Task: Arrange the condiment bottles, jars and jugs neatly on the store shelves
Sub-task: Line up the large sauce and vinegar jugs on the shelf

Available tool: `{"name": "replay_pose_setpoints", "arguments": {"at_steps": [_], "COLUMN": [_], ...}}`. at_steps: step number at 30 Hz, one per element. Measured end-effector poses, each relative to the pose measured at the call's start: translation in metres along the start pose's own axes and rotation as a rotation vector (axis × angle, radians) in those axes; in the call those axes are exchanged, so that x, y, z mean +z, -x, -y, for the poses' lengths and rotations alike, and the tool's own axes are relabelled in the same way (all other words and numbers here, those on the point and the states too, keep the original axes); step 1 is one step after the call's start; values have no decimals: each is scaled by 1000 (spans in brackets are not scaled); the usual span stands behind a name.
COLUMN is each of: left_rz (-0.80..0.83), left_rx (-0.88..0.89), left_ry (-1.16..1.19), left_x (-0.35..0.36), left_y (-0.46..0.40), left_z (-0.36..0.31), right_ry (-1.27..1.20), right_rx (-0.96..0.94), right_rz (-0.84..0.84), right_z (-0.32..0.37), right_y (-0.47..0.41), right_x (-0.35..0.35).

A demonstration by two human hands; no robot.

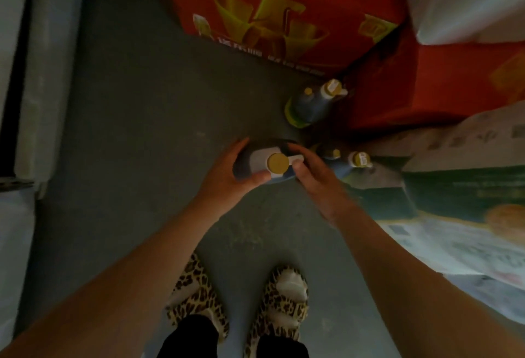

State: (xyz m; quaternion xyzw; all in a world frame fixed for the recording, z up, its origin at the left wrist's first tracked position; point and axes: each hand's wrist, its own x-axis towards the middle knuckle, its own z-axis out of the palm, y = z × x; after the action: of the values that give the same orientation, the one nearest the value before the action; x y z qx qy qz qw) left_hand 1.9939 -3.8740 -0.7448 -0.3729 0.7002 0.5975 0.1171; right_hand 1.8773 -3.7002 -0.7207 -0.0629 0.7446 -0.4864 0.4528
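I could read almost nothing here: the red carton point(284, 16) ahead carried yellow graphics and a line of white characters along its lower edge, but blur kept me from making them out. A second red carton point(426, 87) stood to its right with a white sack point(466, 2) above it, and printed bags point(454, 187) with green and white panels lay along the right, their text equally unreadable.

Both arms reached down over the grey floor point(127, 130). My left hand point(227, 173) curled round the left side of a dark jug point(255, 158) with a yellow cap, thumb pressed near the neck. My right hand point(315, 170) gripped its white handle from the right, fingers wrapped over it. The jug sat between the two hands, above the floor; whether its base touched the ground I could not tell.

Just beyond, a pair of dark jugs point(312, 104) with yellow caps and a green base stood against the second carton, and another pair point(346, 161) stood right of my right hand, partly hidden by it. Leopard-print slippers point(241, 301) showed at the bottom.
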Motion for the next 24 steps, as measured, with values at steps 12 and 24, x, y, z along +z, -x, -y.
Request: {"name": "replay_pose_setpoints", "arguments": {"at_steps": [12,24], "left_rz": [16,-104], "left_rx": [-53,-173], "left_ry": [133,265], "left_x": [5,-14], "left_y": [-11,8], "left_z": [15,-11], "right_ry": [-75,156], "right_rx": [-23,149], "right_rz": [-81,-144], "right_z": [-17,40], "right_y": [-11,-42], "right_x": [8,32]}}
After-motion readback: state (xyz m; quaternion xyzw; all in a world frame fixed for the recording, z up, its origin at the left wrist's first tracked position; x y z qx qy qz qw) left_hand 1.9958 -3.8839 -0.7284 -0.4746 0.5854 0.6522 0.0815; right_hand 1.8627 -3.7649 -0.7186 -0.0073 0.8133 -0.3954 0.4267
